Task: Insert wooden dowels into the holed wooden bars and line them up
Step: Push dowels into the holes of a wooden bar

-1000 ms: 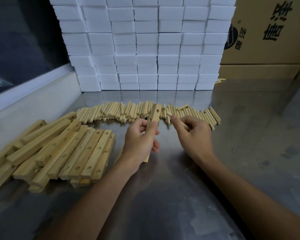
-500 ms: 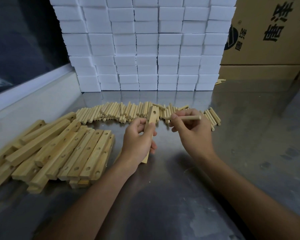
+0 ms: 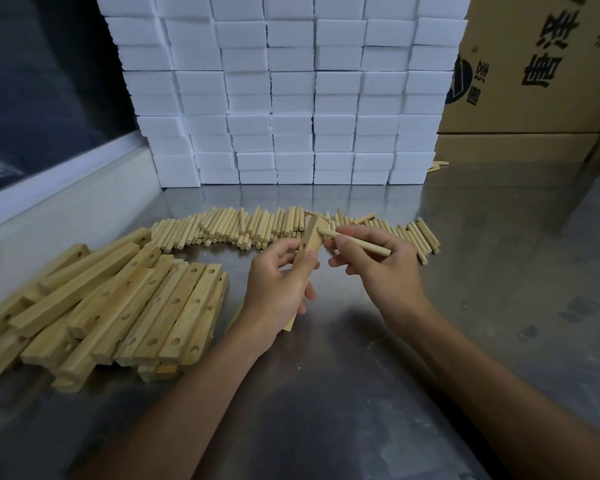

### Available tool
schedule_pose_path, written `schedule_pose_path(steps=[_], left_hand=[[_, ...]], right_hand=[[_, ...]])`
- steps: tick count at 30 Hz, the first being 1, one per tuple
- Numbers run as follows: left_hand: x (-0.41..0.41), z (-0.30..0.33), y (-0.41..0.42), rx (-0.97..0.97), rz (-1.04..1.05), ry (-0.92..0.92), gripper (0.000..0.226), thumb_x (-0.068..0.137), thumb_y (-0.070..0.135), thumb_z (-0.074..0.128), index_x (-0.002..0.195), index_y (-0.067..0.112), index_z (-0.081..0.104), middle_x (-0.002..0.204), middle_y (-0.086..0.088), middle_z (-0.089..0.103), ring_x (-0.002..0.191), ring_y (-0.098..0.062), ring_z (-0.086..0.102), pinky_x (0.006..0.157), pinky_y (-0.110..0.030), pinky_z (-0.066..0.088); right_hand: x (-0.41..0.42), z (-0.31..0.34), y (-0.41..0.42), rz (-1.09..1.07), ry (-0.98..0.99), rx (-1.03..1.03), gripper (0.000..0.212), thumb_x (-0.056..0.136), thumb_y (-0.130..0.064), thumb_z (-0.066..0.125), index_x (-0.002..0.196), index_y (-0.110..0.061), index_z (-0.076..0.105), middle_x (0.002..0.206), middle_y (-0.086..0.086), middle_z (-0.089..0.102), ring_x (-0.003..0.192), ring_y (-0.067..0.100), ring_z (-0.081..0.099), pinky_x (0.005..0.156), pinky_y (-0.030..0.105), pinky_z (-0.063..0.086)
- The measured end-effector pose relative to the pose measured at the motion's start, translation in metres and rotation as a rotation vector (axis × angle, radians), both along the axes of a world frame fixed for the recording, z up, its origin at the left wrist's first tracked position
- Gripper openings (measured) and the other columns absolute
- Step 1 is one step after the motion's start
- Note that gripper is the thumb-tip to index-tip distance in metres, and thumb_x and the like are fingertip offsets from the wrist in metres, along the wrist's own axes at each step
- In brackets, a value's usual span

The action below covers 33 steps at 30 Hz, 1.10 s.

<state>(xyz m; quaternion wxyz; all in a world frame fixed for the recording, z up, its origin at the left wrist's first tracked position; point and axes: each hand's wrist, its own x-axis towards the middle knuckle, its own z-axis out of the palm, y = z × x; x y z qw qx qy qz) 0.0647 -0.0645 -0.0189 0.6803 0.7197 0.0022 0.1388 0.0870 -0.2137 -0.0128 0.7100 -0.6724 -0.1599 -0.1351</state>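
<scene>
White foam blocks (image 3: pixel 291 91) stacked behind, w/ cardboard boxes (image 3: pixel 534 64) (printed) beside.

The left hand (image 3: pixel 278 289) hid the middle of the held bar (image 3: pixel 309 242). The dowel (image 3: pixel 355 241) tip at the hole could not be judged. The cardboard box (image 3: pixel 534 64) was cut by the edge.

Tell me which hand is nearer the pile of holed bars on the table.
Left. The left hand grips a bar just right of the pile of holed bars. The right hand, pinching a dowel, sits farther right, beyond the left hand.
</scene>
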Motion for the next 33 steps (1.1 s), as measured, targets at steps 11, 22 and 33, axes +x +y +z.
schedule_pose_path(steps=[11, 22, 33], left_hand=[[-0.004, 0.0, 0.005, 0.554, 0.156, -0.283, 0.005, 0.093, 0.017, 0.066, 0.096, 0.014, 0.068, 0.056, 0.015, 0.05, 0.05, 0.002, 0.05, 0.045, -0.009, 0.03], [-0.006, 0.004, 0.007, 0.678, 0.153, -0.378, 0.013, 0.091, 0.013, 0.068, 0.102, 0.008, 0.068, 0.066, 0.014, 0.051, 0.055, -0.002, 0.046, 0.052, -0.01, 0.03], [-0.002, 0.005, 0.005, 0.277, -0.016, -0.073, 0.006, 0.094, 0.024, 0.066, 0.098, 0.02, 0.064, 0.085, 0.006, 0.067, 0.045, -0.007, 0.054, 0.043, -0.021, 0.043]], right_hand=[[0.003, -0.002, -0.014, -0.281, -0.483, -0.593, 0.012, 0.09, -0.018, 0.073, 0.096, -0.008, 0.078, 0.073, 0.0, 0.073, 0.059, 0.014, 0.065, 0.057, 0.035, 0.053], [0.001, -0.004, -0.008, -0.317, -0.503, -0.633, 0.013, 0.095, -0.012, 0.064, 0.094, -0.006, 0.076, 0.062, 0.0, 0.066, 0.048, 0.009, 0.052, 0.048, 0.029, 0.046], [0.005, 0.004, -0.012, -0.18, -0.189, -0.386, 0.009, 0.091, -0.02, 0.071, 0.092, -0.015, 0.078, 0.061, -0.008, 0.069, 0.047, 0.006, 0.061, 0.05, 0.014, 0.048]])
